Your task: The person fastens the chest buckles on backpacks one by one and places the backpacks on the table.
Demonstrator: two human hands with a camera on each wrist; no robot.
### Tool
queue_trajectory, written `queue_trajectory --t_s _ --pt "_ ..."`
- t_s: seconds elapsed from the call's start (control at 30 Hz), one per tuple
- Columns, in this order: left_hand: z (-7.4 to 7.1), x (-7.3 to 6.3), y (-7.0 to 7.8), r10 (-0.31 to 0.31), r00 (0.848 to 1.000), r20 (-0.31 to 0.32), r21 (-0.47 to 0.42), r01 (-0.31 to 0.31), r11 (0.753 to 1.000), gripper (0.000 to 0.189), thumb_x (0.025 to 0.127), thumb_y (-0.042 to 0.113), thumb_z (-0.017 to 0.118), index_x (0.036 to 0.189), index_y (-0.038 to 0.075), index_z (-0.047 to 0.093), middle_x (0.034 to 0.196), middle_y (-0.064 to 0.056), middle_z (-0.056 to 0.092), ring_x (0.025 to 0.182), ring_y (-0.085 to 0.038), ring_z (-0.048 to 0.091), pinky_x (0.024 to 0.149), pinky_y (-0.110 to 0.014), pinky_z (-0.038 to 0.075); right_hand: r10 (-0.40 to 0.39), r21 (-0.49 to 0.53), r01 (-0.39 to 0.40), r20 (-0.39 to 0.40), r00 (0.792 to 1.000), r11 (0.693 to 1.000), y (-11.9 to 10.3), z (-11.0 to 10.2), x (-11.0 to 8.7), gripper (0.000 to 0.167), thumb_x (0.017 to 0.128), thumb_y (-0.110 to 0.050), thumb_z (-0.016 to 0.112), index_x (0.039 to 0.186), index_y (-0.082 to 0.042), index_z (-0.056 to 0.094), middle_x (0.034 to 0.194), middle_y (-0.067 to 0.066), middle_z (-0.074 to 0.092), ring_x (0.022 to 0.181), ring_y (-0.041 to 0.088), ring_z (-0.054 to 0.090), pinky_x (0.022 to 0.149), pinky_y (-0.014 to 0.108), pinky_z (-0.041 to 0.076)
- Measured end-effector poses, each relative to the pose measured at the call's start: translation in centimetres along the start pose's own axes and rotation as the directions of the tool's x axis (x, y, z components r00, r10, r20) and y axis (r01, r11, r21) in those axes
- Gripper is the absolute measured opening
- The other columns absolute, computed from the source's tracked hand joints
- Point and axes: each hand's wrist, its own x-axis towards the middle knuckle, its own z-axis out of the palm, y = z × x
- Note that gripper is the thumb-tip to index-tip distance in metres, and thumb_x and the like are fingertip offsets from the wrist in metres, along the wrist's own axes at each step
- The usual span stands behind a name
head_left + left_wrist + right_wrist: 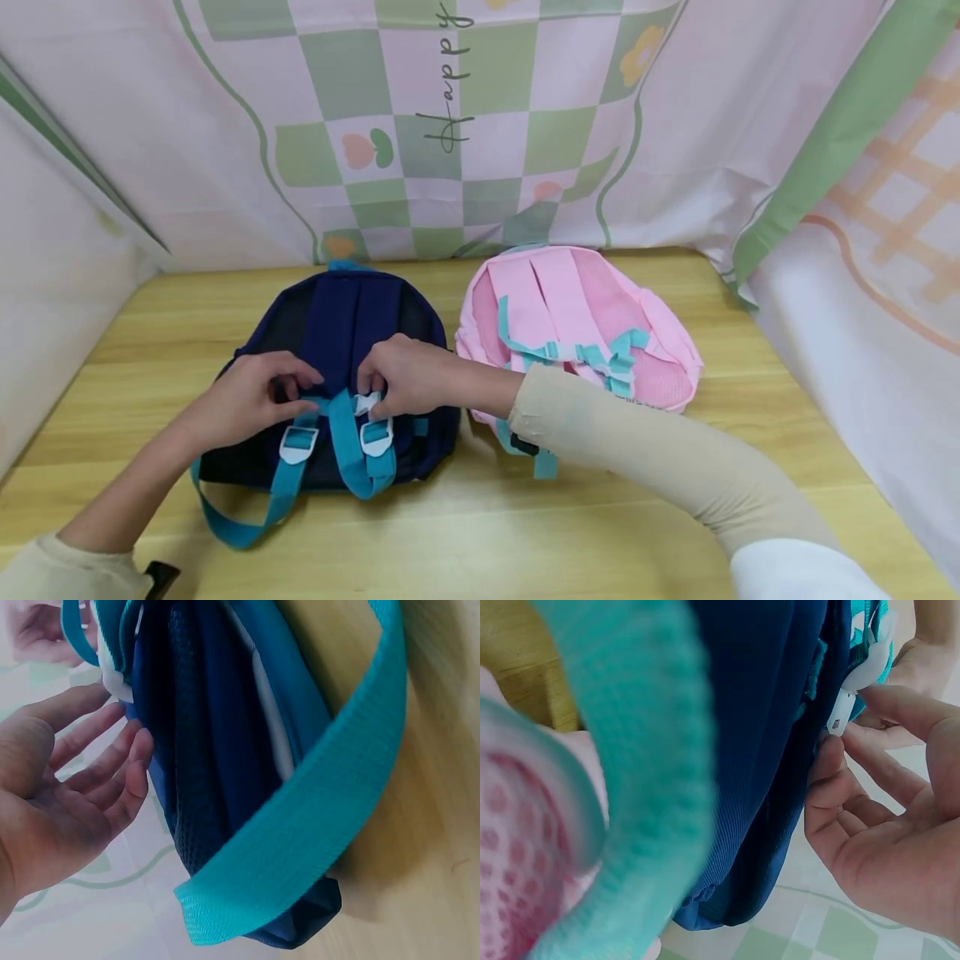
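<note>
A navy backpack (420, 350) lies with its strap side up, its teal straps (281, 492) threaded through white strap adjusters (298, 444). My right hand (408, 375) pinches a small white buckle (842, 712) between thumb and fingers at the middle of the straps. Beside it, on the left of the pack, my left hand (251, 396) has loosely bent fingers with a gap between thumb and index finger. In the left wrist view its fingertips lie close to a white plastic piece (116, 684) and the pack's edge; whether they touch is hard to tell.
To the right lies a pink backpack (480, 300) with teal straps, partly under my right forearm. Both packs rest on a wood-grain table (480, 533). A checkered curtain (345, 75) hangs along the back edge, with more cloth (52, 250) at the sides.
</note>
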Motion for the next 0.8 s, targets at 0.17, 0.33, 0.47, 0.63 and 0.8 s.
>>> queue_trajectory --t_s 0.17,0.33,0.47,0.63,0.8 --pt "0.4 0.1 0.0 -0.079 0.996 0.046 0.063 0.076 0.995 0.036 0.083 0.019 0.089 0.113 0.004 0.075 0.103 -0.006 0.062 0.079 -0.013 0.051 0.064 -0.027 0.046 -0.002 -0.001 0.002 -0.011 1.0 1.0 0.0 0.1 0.1 0.015 0.091 -0.019 0.083 0.102 -0.011 0.079 0.094 -0.003 0.072 0.091 0.008 0.065 0.077 0.019 0.052" --pt "1.2 0.0 0.0 -0.174 0.984 0.024 0.095 0.171 0.981 0.046 0.08 0.025 0.091 0.115 0.005 0.068 0.105 -0.014 0.054 0.075 -0.015 0.05 0.064 -0.03 0.045 0.017 -0.022 -0.017 -0.019 1.0 1.0 -0.1 0.3 0.0 0.008 0.091 -0.017 0.081 0.096 -0.012 0.077 0.089 -0.005 0.07 0.083 0.007 0.063 0.071 0.018 0.051" --pt "1.2 0.0 -0.1 -0.198 0.98 0.013 0.063 0.197 0.978 0.045 0.08 0.02 0.091 0.114 0.004 0.065 0.105 -0.016 0.051 0.073 -0.014 0.051 0.063 -0.03 0.045 0.029 -0.026 -0.03 -0.027 0.999 0.999 -0.1 0.4 0.0 0.01 0.09 -0.016 0.081 0.093 -0.013 0.072 0.083 -0.006 0.065 0.075 0.009 0.06 0.065 0.019 0.048" --pt "0.9 -0.3 -0.3 -0.208 0.978 0.002 0.048 0.208 0.977 0.042 0.08 0.013 0.09 0.112 0.004 0.065 0.107 -0.017 0.05 0.072 -0.015 0.049 0.065 -0.03 0.043 -0.001 0.054 0.004 -0.063 0.998 0.999 0.3 0.2 -0.2 0.012 0.089 -0.013 0.079 0.089 -0.013 0.067 0.073 -0.004 0.06 0.065 0.01 0.055 0.059 0.019 0.044" --pt "0.3 -0.7 -0.7 -0.235 0.972 -0.015 0.045 0.236 0.971 0.041 0.079 0.005 0.086 0.114 0.002 0.064 0.111 -0.02 0.047 0.08 -0.022 0.047 0.065 -0.033 0.041 -0.049 0.108 0.059 -0.094 0.994 0.992 0.6 0.2 -0.4 0.013 0.087 -0.009 0.078 0.087 -0.011 0.066 0.07 -0.005 0.06 0.064 0.008 0.054 0.06 0.018 0.044"
